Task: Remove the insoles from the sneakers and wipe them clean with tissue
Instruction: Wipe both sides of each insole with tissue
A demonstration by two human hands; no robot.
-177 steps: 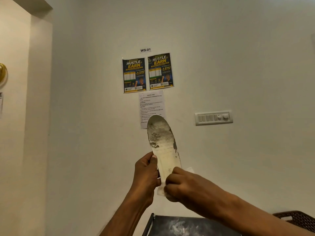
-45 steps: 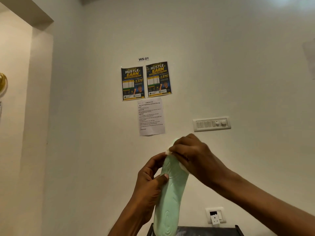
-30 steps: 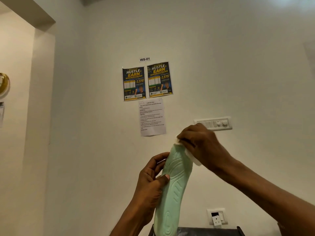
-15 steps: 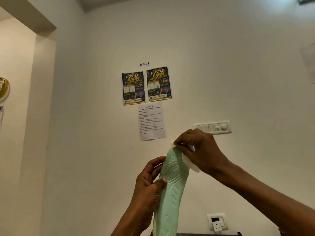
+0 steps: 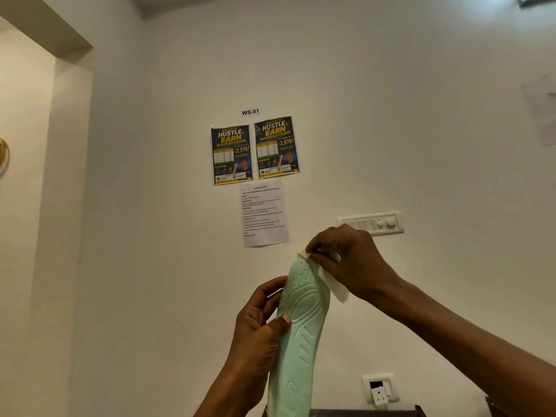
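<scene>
One insole (image 5: pixel 301 332), one tissue (image 5: pixel 335 288) and two hands are in view. The insole is mint green and stands nearly upright in the air, its moulded side towards the camera. The left hand (image 5: pixel 258 326) grips it about halfway up, with the thumb laid on the front edge and the fingers (image 5: pixel 270 288) curled behind. The right hand (image 5: pixel 349 260) pinches the white tissue against the insole's top end, and a loose flap of it hangs down beside the right edge.

Two posters (image 5: pixel 231 155) hang side by side on the white wall (image 5: pixel 391 115), with one small label (image 5: pixel 250 111) above them and one printed sheet (image 5: pixel 264 213) below. One switch panel (image 5: pixel 373 223) sits just behind the right hand, and one socket (image 5: pixel 380 388) is low on the wall. A strip of dark surface (image 5: pixel 361 412) shows at the bottom edge; the insole's lower end runs out of view in front of it, so contact cannot be told.

Nearly six seconds ago the insole showed its white, grimy side and the right hand held the tissue at its lower end; now the green side faces out and that hand is at the top.
</scene>
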